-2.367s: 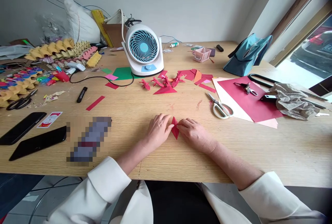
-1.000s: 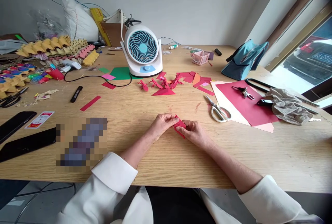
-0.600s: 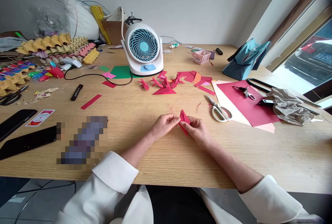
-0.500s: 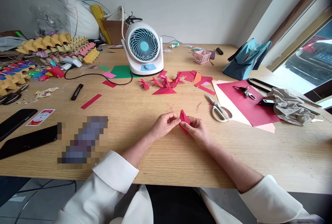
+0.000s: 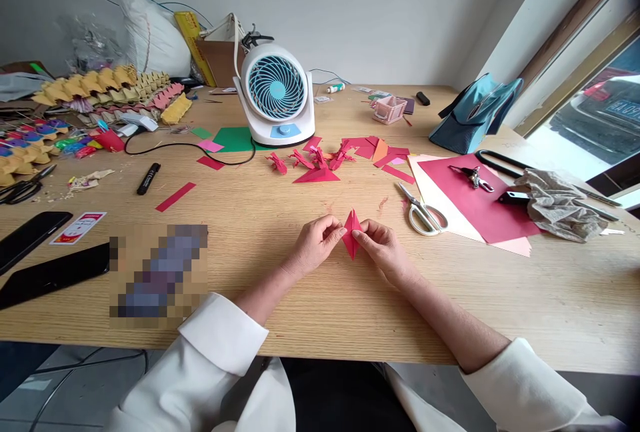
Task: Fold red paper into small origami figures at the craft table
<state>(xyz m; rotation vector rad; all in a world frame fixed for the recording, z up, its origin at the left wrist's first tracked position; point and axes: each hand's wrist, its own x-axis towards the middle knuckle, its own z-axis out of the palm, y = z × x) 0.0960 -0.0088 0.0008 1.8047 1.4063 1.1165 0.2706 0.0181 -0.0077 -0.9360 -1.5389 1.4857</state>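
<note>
A small diamond of folded red paper [image 5: 353,245] is held upright over the table, its points toward the top and bottom. My left hand [image 5: 320,239] pinches its left corner between thumb and fingers. From the other side my right hand [image 5: 379,245] grips it, with the thumb lying on the front face. Beyond my hands stand several folded red paper figures [image 5: 320,162], with a flat red paper triangle [image 5: 317,176] in front of them. To the right of my right hand lie white-handled scissors [image 5: 425,215].
A white fan [image 5: 280,95] stands at the back. Coloured sheets with keys [image 5: 473,179] on them and a blue bag [image 5: 475,115] are on the right. Phones [image 5: 55,275], a black marker [image 5: 149,179] and egg cartons [image 5: 95,85] occupy the left.
The folded red paper has turned so its face shows as a fuller diamond. My right thumb has shifted slightly right and up on it; my left hand has hardly moved.
</note>
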